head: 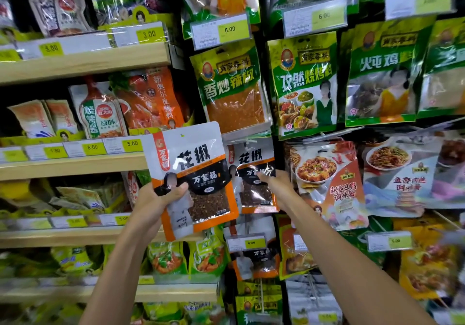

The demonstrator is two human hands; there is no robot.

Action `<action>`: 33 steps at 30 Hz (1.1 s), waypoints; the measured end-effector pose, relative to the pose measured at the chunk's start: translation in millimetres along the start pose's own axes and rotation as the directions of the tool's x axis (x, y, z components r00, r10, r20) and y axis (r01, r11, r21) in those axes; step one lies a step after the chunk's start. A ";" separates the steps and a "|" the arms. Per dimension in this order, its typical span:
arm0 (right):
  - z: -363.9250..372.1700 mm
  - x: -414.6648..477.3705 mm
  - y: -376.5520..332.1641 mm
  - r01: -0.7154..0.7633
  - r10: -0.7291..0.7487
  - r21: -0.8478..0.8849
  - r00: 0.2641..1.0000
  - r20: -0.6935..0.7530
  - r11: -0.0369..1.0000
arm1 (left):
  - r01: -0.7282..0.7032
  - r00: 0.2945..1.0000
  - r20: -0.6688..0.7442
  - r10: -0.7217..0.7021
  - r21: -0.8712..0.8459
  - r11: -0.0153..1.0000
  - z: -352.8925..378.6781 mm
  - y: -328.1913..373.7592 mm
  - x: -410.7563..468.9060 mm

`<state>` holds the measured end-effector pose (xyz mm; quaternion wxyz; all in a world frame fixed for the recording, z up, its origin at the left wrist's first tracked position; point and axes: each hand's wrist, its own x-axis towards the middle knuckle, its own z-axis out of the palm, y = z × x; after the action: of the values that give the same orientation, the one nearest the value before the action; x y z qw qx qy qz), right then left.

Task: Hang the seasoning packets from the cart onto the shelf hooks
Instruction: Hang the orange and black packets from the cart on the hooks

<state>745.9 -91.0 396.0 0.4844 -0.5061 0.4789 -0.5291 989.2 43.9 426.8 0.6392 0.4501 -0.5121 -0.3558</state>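
Observation:
My left hand (161,196) grips a white, black and orange peppercorn packet (193,173) by its lower left side and holds it up in front of the shelf. Just to its right a matching peppercorn packet (251,176) hangs on the hook wall. My right hand (276,186) pinches that hanging packet at its right edge. The hook itself is hidden behind the packets.
Green seasoning packets (305,85) hang in rows above, with price tags (221,31) in front. Red sauce packets (329,181) hang to the right. Wooden shelves (83,62) with more packets fill the left. A price tag (247,244) sits below the hanging peppercorn packet.

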 end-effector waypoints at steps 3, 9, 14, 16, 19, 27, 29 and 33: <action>3.1 6.4 5.2 0.011 -0.011 0.003 1.000 0.007 1.000 | 0.014 1.000 -0.004 -0.014 -0.001 1.000 0.1 -3.9 -5.3; -10.4 -22.5 22.2 0.081 -0.084 -0.256 0.996 0.000 0.963 | 0.081 0.996 0.022 -0.081 0.009 0.997 -3.5 -17.2 -22.7; -9.1 -93.9 28.0 0.294 -0.302 -0.122 0.951 -0.058 0.948 | 0.134 0.986 0.101 -0.133 -0.007 0.991 6.9 -30.9 -37.8; -1.6 -115.5 19.1 0.203 -0.213 0.084 0.967 0.142 0.976 | 0.133 0.981 0.147 -0.130 -0.008 0.991 17.8 -33.9 -41.4; 5.7 -122.4 20.0 0.146 -0.174 0.127 0.951 0.255 0.981 | 0.104 0.966 0.239 -0.102 0.003 0.995 37.3 -30.2 -45.5; -6.2 -104.2 24.9 0.200 -0.218 0.128 0.966 0.141 0.971 | -0.104 0.983 -0.109 0.151 0.349 0.931 43.7 -8.7 -26.7; -12.5 -96.0 25.1 0.200 -0.211 0.105 0.971 0.110 0.974 | -0.288 0.827 -0.214 0.521 0.635 0.717 33.3 1.2 -14.3; -19.3 -81.1 22.0 0.204 -0.212 0.090 0.974 0.085 0.975 | -0.326 0.523 0.107 0.845 0.942 0.082 16.1 -1.3 20.7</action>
<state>728.8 -11.4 367.7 0.4683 -0.5577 0.3782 -0.5715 978.2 21.1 433.6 0.4805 0.5219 -0.5769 0.4049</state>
